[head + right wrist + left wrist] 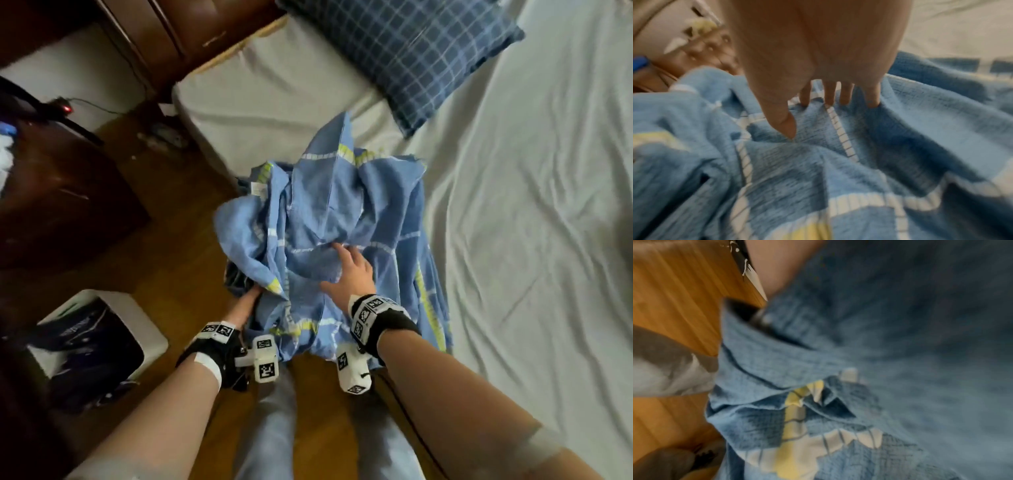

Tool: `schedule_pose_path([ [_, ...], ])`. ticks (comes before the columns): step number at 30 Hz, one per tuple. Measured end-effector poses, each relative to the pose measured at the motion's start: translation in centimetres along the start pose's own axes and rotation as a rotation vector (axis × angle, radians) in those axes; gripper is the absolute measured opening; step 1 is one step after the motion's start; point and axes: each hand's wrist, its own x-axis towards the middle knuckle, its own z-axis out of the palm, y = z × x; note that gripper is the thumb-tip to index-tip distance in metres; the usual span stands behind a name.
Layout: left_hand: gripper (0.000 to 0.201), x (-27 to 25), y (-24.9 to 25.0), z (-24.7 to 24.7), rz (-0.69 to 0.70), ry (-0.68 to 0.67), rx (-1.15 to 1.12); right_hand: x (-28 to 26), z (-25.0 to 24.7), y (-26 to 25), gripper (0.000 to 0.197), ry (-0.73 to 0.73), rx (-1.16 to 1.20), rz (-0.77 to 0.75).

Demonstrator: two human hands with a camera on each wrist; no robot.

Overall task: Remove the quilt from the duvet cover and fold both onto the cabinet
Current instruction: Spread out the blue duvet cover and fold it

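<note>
A crumpled light-blue duvet cover [342,212] with white and yellow stripes lies bunched on the near edge of the bed and hangs down toward the floor. My right hand [342,267] rests on top of it, fingers straight and spread, with the fingertips [872,104] pressing into the cloth [859,162]. My left hand [245,303] reaches under a fold at the cover's left side, its fingers hidden by the fabric [879,353]. A dark piece of cloth [236,277] shows beneath that fold. I cannot tell whether it is the quilt.
The bed's white sheet [531,205] spreads to the right, with a blue plaid pillow [411,51] at its head. A dark wooden cabinet [51,205] stands at the left. On the wooden floor [171,257] sits a white box [150,329] holding a dark bag.
</note>
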Motion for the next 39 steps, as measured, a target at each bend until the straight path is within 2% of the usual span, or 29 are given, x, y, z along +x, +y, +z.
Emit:
schedule_pose_path([
  [3, 0.04, -1.0, -0.7, -0.3, 0.03, 0.011, 0.017, 0.8, -0.1, -0.1, 0.107, 0.172, -0.082, -0.082],
  [5, 0.027, -3.2, -0.8, 0.0, 0.06, 0.009, 0.029, 1.2, -0.7, -1.6, 0.119, 0.248, -0.032, -0.161],
  [7, 0.036, -5.5, -1.6, 0.1, 0.028, -0.004, -0.037, 1.4, -0.8, -3.2, 0.126, 0.125, 0.035, -0.249],
  [9, 0.056, -6.7, -2.7, 0.1, 0.02, -0.029, -0.087, 1.3, -0.3, -4.4, 0.126, -0.085, -0.063, -0.316],
  [11, 0.077, -6.4, -3.9, 0.3, 0.151, -0.007, 0.051, 1.3, 0.5, -4.4, 0.124, -0.21, -0.191, -0.343],
  [13, 0.105, -5.5, -4.6, 0.5, 0.287, 0.027, 0.28, 1.5, 1.5, -3.8, 0.121, -0.228, -0.241, -0.346],
  [15, 0.105, -4.7, -4.6, 1.1, 0.306, 0.093, 0.279, 1.7, 1.8, -3.1, 0.111, -0.079, -0.316, -0.387],
  [17, 0.089, -3.2, -4.6, 1.2, 0.264, 0.157, 0.161, 2.2, 1.6, -2.5, 0.098, 0.183, -0.394, -0.44],
  [19, 0.078, -2.1, -4.6, 0.8, 0.203, 0.137, 0.112, 3.5, 0.9, -2.6, 0.099, 0.347, -0.441, -0.427],
  [21, 0.083, -1.1, -4.6, 0.2, 0.125, 0.093, 0.085, 5.5, 0.4, -3.1, 0.107, 0.27, -0.496, -0.328],
  [23, 0.088, 0.0, -4.6, -0.3, 0.06, 0.056, 0.035, 7.7, 1.0, -2.9, 0.115, 0.042, -0.5, -0.178],
  [25, 0.082, 1.6, -4.5, -0.8, 0.033, 0.012, 0.009, 9.9, 2.7, -1.8, 0.121, -0.144, -0.466, -0.07],
  [26, 0.074, 2.4, -4.2, -0.9, 0.031, -0.01, 0.007, 10.9, 3.7, -1.0, 0.124, -0.184, -0.457, -0.042],
  [28, 0.062, 4.1, -4.0, -0.9, 0.023, -0.035, 0.017, 13.0, 5.5, 0.0, 0.126, -0.218, -0.457, -0.012],
  [31, 0.07, 5.6, -3.2, -0.6, -0.015, -0.059, 0.005, 15.3, 5.5, -0.1, 0.126, -0.259, -0.466, -0.014],
  [36, 0.062, 5.7, -1.4, 1.0, -0.147, -0.244, -0.125, 13.3, 2.6, 0.1, 0.101, -0.211, -0.388, -0.091],
  [39, 0.028, 4.7, -0.3, 2.2, -0.101, -0.14, -0.017, 9.0, 1.4, 0.9, 0.092, -0.184, -0.396, -0.145],
])
